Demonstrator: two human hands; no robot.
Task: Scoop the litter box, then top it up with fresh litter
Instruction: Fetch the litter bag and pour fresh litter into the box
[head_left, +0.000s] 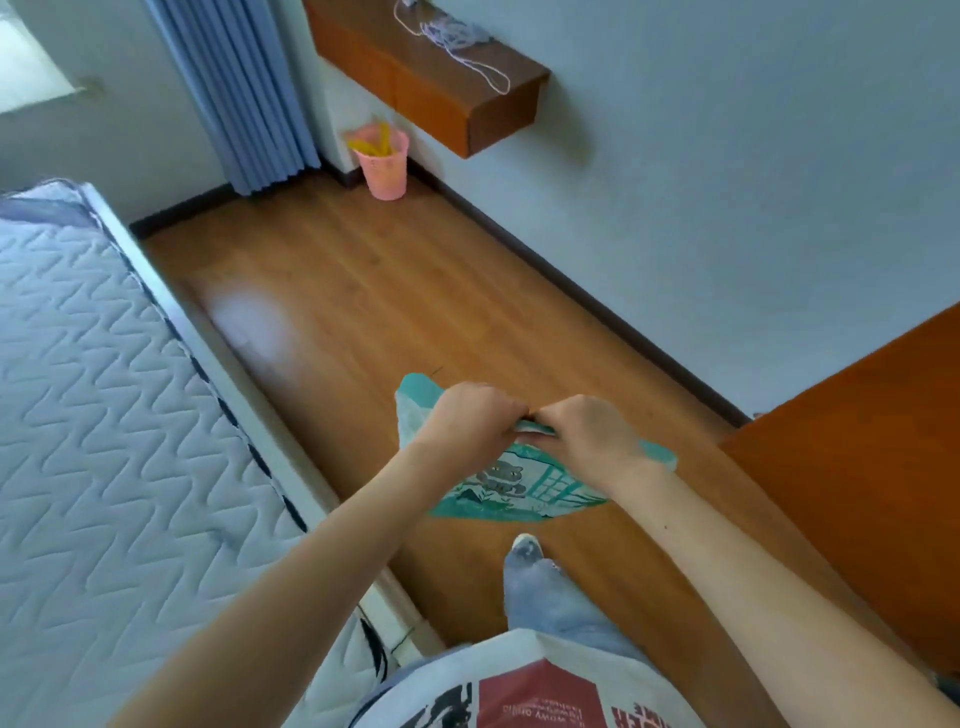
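Observation:
A teal and white litter bag (511, 486) with a cat picture hangs in front of me above the wooden floor. My left hand (467, 415) and my right hand (587, 434) both pinch its top edge, close together, fingers closed on the plastic. The top of the bag is partly hidden by my hands. No litter box or scoop is in view.
A quilted mattress (104, 415) on a white frame runs along the left. A pink bin (385, 169) with yellow contents stands in the far corner under a wall-mounted wooden shelf (441, 88). An orange wooden panel (872, 467) is at the right. My socked foot (540, 582) is on the floor.

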